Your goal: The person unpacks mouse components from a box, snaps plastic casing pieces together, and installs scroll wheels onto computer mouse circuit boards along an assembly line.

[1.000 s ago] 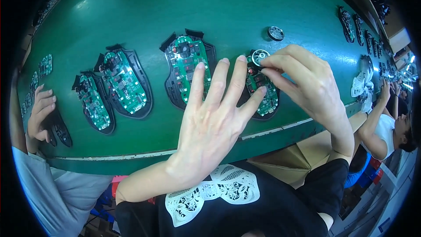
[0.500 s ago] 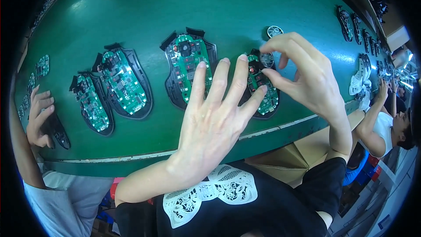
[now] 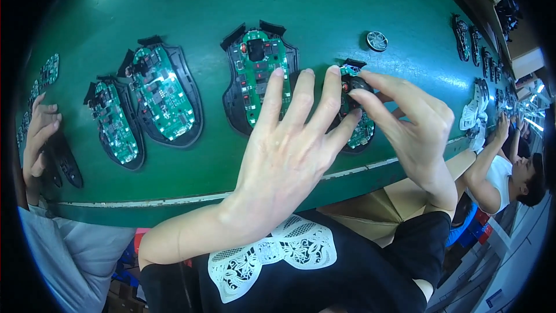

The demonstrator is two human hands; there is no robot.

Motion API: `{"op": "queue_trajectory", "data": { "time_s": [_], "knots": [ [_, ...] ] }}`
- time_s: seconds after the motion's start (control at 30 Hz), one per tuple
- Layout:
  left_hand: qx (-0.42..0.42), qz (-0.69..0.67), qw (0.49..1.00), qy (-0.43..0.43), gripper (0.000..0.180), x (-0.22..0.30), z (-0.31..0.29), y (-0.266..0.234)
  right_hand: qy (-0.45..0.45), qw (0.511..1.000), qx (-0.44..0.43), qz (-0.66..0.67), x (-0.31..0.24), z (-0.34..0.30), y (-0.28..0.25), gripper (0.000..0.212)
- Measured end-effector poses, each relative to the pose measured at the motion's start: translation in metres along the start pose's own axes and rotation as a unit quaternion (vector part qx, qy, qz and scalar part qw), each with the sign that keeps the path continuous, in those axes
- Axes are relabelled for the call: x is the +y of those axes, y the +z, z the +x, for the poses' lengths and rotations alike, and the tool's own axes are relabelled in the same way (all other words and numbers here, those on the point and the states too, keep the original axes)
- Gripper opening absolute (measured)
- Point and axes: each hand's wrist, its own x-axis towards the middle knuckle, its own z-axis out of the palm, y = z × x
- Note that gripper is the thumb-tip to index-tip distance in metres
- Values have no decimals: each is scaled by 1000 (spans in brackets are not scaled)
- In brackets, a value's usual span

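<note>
- Right hand (image 3: pixel 414 133) has thumb and forefinger pinched together on a small dark part at the top of the mouse base (image 3: pixel 358 122) nearest the belt's front edge. Can't make out what the part is, too small.
- Left hand (image 3: pixel 286 145) is spread flat, fingers apart, gripping nothing. Fingertips rest on that same mouse base and steady it from the left side.
- Count on the green belt (image 3: pixel 324 6): four open mouse bases with green circuit boards close by. That's the one being worked on, one just left of it (image 3: pixel 258 78), and two more further left (image 3: pixel 165 95) (image 3: pixel 116 124).
- One small round silver disc (image 3: pixel 377 41) sits alone, above the worked base and apart from it.
- More bases run off along the far right end (image 3: pixel 466 37), too small to count.
- Another person's hand (image 3: pixel 37 139) is on dark shells at the left edge; another person (image 3: pixel 507 168) works at the right.
- Open room: the belt's upper half is bare green, and the worked base sits close to the pale front edge strip (image 3: pixel 359 169).
</note>
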Motion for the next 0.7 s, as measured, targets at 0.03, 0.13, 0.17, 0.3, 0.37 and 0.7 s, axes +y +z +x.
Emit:
{"op": "queue_trajectory", "data": {
  "time_s": [0.03, 0.13, 0.17, 0.3, 0.37, 0.7],
  "knots": [
    [0, 1, 1000, 1, 46, 0, 1, 0, -17, 1000, 3, -21, 2, 0, 2, 21],
    [0, 17, 1000, 7, 44, 0, 2, 2, -54, 994, 35, -83, 4, 3, 7, 18],
    [0, 17, 1000, 8, 44, 0, 3, 1, -54, 995, 35, -82, 5, 5, 10, 18],
    [-6, 35, 999, 12, 40, 2, 6, 0, -96, 978, 45, -178, 5, 10, 11, 18],
    [-2, 35, 999, 12, 39, 1, 6, 2, -92, 975, 39, -198, 2, 10, 6, 20],
    [24, 6, 1000, 16, 37, 3, 11, 5, -50, 992, -115, -34, 8, -2, -19, 43]
  ]
}}
